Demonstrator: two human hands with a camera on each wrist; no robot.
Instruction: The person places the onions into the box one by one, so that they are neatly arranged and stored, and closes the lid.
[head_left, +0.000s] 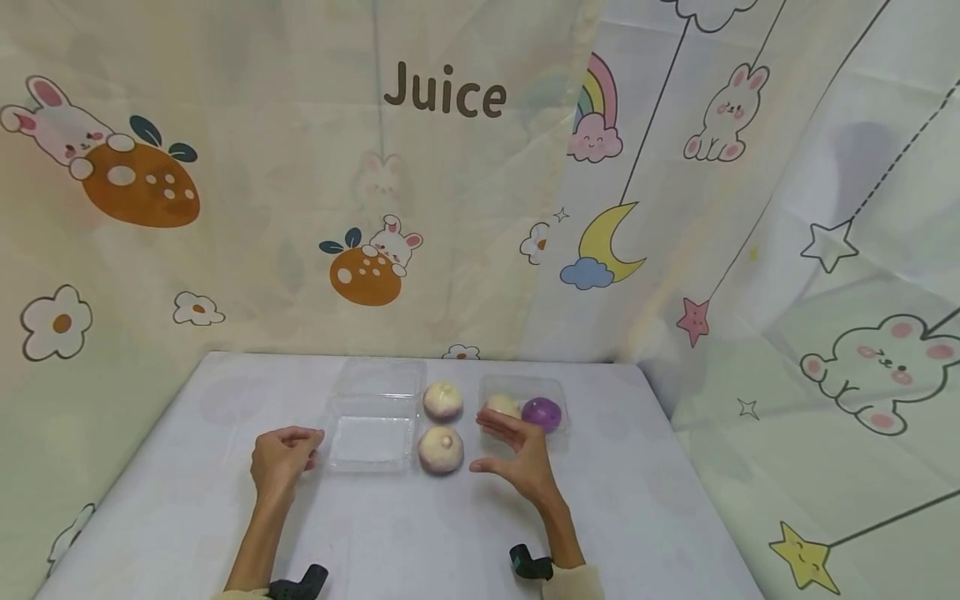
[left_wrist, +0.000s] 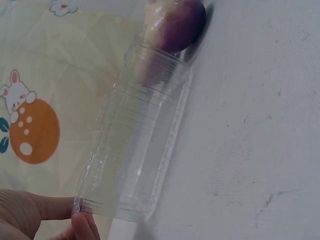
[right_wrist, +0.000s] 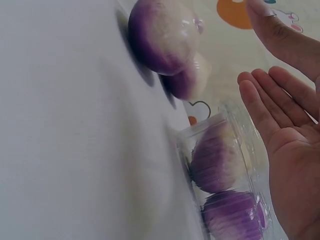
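Note:
My left hand [head_left: 283, 460] is at the left side of a clear plastic container [head_left: 372, 444], whose lid lies folded back behind it. In the left wrist view, its thumb and fingers [left_wrist: 86, 226] pinch the container's near rim. Two purple-and-white turnips, a front one [head_left: 441, 451] and a back one [head_left: 443, 401], stand just right of this container. My right hand [head_left: 527, 461] hovers right of them, fingers straight and thumb spread wide, holding nothing. Behind it, a second clear container [right_wrist: 204, 125] holds two more turnips [right_wrist: 216, 159], partly hidden by the hand in the head view.
Everything rests on a white-covered table [head_left: 622, 517]. A printed cloth [head_left: 285, 167] with rabbits and fruit hangs behind the table's back edge, and another [head_left: 825, 275] along the right. A black wrist device [head_left: 529, 562] sits on the right forearm.

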